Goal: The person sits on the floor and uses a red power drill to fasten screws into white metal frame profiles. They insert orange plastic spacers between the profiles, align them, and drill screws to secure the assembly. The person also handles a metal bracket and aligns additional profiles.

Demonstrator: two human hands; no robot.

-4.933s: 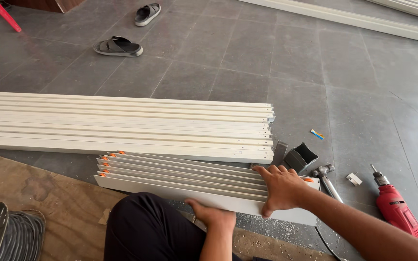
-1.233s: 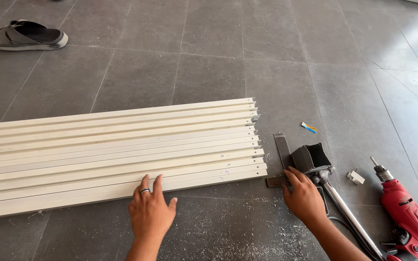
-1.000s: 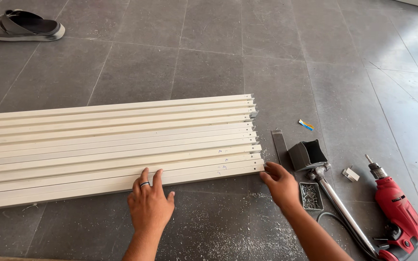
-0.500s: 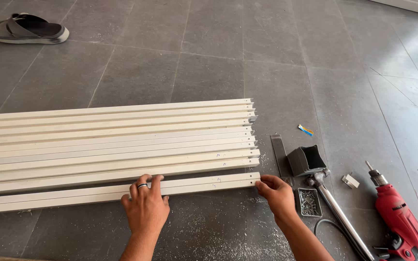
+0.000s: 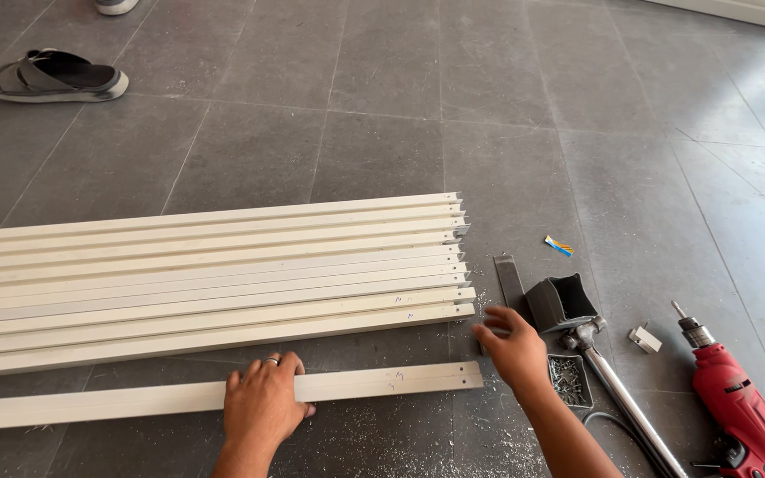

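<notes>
White strip (image 5: 382, 382) pulled clear of the stack (image 5: 214, 274), my left hand (image 5: 263, 407) pressing flat on it, right hand (image 5: 513, 347) released beside its end.

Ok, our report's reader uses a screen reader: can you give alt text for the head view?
A left hand presses on a single white strip lying apart from a row of white strips on grey floor tiles, while the right hand hovers empty near their ends. A red drill lies to the right.

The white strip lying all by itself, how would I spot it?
Find the big row of white strips on the grey tiled floor. Just below it lies the lone strip, under the left hand. It alone sits apart, with a gap of floor between.
</notes>
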